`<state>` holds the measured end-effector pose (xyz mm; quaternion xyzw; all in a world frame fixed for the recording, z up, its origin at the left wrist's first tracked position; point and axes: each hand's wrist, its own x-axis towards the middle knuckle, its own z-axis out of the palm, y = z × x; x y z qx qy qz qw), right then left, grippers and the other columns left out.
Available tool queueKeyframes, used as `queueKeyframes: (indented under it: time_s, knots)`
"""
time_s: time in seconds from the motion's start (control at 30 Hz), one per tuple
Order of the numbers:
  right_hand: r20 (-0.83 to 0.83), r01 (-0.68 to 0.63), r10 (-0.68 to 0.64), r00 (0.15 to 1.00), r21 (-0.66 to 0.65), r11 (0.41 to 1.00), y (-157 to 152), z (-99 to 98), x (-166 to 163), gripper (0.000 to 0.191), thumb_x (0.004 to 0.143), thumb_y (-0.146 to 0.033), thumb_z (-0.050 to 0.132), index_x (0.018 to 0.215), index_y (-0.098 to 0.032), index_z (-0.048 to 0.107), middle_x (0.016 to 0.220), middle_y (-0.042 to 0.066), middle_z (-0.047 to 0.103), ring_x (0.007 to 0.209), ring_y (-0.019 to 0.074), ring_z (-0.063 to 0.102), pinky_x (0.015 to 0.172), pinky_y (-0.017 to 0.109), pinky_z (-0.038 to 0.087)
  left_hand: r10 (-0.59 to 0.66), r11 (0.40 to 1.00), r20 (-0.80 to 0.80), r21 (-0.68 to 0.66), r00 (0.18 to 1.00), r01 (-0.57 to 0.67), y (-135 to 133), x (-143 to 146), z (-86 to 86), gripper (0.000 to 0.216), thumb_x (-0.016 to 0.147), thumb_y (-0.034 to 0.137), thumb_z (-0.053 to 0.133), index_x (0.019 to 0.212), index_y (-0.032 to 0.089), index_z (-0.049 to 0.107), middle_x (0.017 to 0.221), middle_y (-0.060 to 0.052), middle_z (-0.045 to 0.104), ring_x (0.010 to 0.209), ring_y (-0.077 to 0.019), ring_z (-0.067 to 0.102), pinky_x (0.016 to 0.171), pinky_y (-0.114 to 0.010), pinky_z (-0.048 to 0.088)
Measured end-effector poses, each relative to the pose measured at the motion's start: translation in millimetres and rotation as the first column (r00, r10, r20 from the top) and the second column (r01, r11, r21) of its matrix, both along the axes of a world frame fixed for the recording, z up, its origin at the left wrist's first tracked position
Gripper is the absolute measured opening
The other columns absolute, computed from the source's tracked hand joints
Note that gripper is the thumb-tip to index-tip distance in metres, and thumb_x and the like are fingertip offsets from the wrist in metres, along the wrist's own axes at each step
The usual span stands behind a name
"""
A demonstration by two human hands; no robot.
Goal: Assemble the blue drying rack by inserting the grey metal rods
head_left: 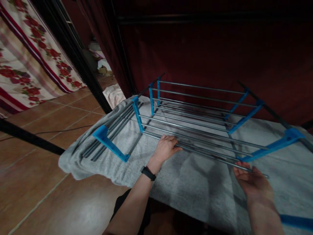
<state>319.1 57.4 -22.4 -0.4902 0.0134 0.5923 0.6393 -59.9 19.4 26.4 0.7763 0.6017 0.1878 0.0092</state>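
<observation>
A metal rod [210, 156] at lower centre is grasped near its end by the right hand [254, 182]; neighbouring rods are pressed by the flat, unclenched left hand [166, 148]; the blue-bracketed rack [242, 122] is laid on a grey towel [195, 192]; the rod could be pulled from its bracket by an uneven tug.

My left hand [166, 147] lies palm down on the front rods of the rack [195, 125], with a black band [148, 173] on its wrist. My right hand [253, 182] sits palm up under the end of the nearest rod [220, 159]. I cannot tell whether its fingers close on it. The rack stands on a grey blanket [200, 189] spread over the tiled floor [49, 195].
</observation>
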Motion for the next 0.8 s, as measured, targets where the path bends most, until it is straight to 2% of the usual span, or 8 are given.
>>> queueKeyframes:
  time_s: [0.23, 0.33, 0.5, 0.63, 0.8]
  knots:
    - [0.030, -0.021, 0.021, 0.999, -0.023, 1.000, -1.4, 10.0, -12.6, 0.024, 0.086, -0.014, 0.035, 0.082, -0.019, 0.058, 0.088, 0.006, 0.063, 0.077, 0.0147, 0.067, 0.060, 0.031, 0.061, 0.003, 1.000, 0.001, -0.007, 1.000, -0.003, 0.2, -3.3, -1.3, 0.029, 0.091, 0.049, 0.064, 0.093, 0.020, 0.066, 0.095, -0.006, 0.070, 0.094, -0.0228, 0.063, 0.084, -0.037, 0.037]
    - [0.064, -0.061, 0.063, 0.996, -0.027, 0.998, -0.6, 11.4, -16.9, 0.020, 0.083, -0.010, 0.041, 0.078, -0.019, 0.058, 0.089, 0.006, 0.063, 0.078, 0.0141, 0.066, 0.060, 0.029, 0.060, -0.007, 0.999, 0.028, -0.049, 1.000, 0.008, 0.4, -4.3, -1.2, 0.029, 0.091, 0.049, 0.063, 0.096, 0.020, 0.066, 0.094, -0.007, 0.071, 0.093, -0.0232, 0.064, 0.085, -0.037, 0.038]
    - [0.061, -0.106, 0.107, 0.992, -0.025, 0.994, 0.7, 11.0, -21.6, 0.023, 0.078, -0.002, 0.041, 0.076, -0.019, 0.057, 0.085, 0.003, 0.061, 0.077, 0.0123, 0.066, 0.062, 0.026, 0.060, -0.012, 0.998, 0.067, -0.058, 0.998, 0.016, 1.4, -6.5, -0.5, 0.028, 0.089, 0.047, 0.067, 0.098, 0.020, 0.068, 0.095, -0.007, 0.072, 0.097, -0.0238, 0.064, 0.088, -0.038, 0.038]
    - [0.025, -0.076, 0.076, 0.997, -0.024, 0.997, -1.3, 16.6, -23.0, 0.025, 0.083, -0.006, 0.037, 0.075, -0.020, 0.057, 0.085, 0.004, 0.062, 0.076, 0.0133, 0.066, 0.060, 0.029, 0.060, -0.012, 0.998, 0.033, -0.061, 0.999, 0.014, 2.2, -11.4, -1.4, 0.024, 0.091, 0.044, 0.066, 0.096, 0.021, 0.069, 0.095, -0.007, 0.071, 0.097, -0.0237, 0.064, 0.089, -0.038, 0.039]
    - [-0.012, -0.018, 0.018, 1.000, -0.044, 0.999, -3.0, 23.5, -21.7, 0.025, 0.084, -0.008, 0.036, 0.072, -0.020, 0.054, 0.078, 0.003, 0.060, 0.073, 0.0138, 0.065, 0.058, 0.030, 0.059, 0.074, 0.995, -0.014, -0.062, 0.997, -0.075, 2.8, -20.9, -4.1, 0.020, 0.088, 0.040, 0.069, 0.091, 0.020, 0.069, 0.096, -0.007, 0.071, 0.098, -0.0247, 0.065, 0.090, -0.038, 0.041]
